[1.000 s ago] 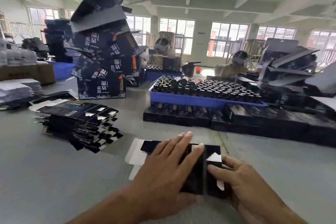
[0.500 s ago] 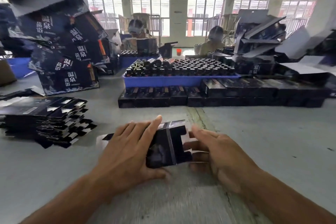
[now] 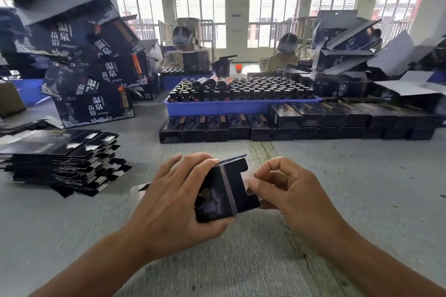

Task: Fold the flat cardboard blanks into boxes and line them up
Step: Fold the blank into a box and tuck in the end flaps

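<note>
A dark cardboard blank (image 3: 225,191) is raised off the grey floor in front of me, partly opened into a box shape. My left hand (image 3: 173,202) grips its left side, fingers over the top and thumb beneath. My right hand (image 3: 289,190) pinches an end flap at the blank's right side with curled fingers. A stack of flat dark blanks (image 3: 58,154) lies to the left. A row of folded dark boxes (image 3: 284,125) stands lined up ahead.
A blue tray of dark bottles (image 3: 241,106) sits behind the row. Tall piles of large printed cartons rise at the left (image 3: 89,67) and right (image 3: 350,60). Two people (image 3: 183,43) sit working at the back.
The blank has been lifted and tilted up from the floor and opened further. My right hand has moved from pressing its end to pinching a flap.
</note>
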`<action>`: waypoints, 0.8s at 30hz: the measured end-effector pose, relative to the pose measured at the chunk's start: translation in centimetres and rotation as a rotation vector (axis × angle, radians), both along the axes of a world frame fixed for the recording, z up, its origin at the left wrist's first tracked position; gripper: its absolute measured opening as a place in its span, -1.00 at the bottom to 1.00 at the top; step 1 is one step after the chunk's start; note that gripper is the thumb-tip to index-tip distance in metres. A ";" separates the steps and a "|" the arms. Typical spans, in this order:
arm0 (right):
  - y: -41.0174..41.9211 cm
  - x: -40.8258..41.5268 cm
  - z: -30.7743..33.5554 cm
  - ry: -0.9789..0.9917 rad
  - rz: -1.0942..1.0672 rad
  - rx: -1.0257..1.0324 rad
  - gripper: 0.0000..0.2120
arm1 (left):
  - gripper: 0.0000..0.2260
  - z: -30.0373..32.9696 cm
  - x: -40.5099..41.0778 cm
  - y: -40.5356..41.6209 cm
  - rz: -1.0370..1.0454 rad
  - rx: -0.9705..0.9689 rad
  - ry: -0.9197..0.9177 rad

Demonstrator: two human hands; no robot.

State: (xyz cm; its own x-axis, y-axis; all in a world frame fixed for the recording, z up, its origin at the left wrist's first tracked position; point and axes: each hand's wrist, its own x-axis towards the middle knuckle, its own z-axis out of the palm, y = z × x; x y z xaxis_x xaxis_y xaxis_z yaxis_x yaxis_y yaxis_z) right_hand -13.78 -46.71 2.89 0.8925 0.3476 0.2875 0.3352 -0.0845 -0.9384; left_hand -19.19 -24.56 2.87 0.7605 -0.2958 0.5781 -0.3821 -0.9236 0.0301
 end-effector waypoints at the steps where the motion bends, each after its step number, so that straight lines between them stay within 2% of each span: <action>1: 0.1 -0.1 0.0 -0.041 -0.004 -0.028 -0.87 | -0.24 0.0 -0.1 -0.1 -0.010 -0.006 0.006; 10: 0.2 -0.4 0.0 -0.072 0.069 -0.076 -0.76 | -0.21 0.0 -0.3 -0.5 -0.097 -0.027 -0.029; 20: 0.5 -0.8 -0.2 -0.210 -0.011 -0.164 -0.48 | -0.45 -0.1 0.0 0.0 -0.101 0.134 -0.135; 24: 0.5 -0.8 -0.1 -0.240 -0.029 -0.153 -0.43 | -0.45 -0.1 0.0 0.3 -0.082 0.158 -0.123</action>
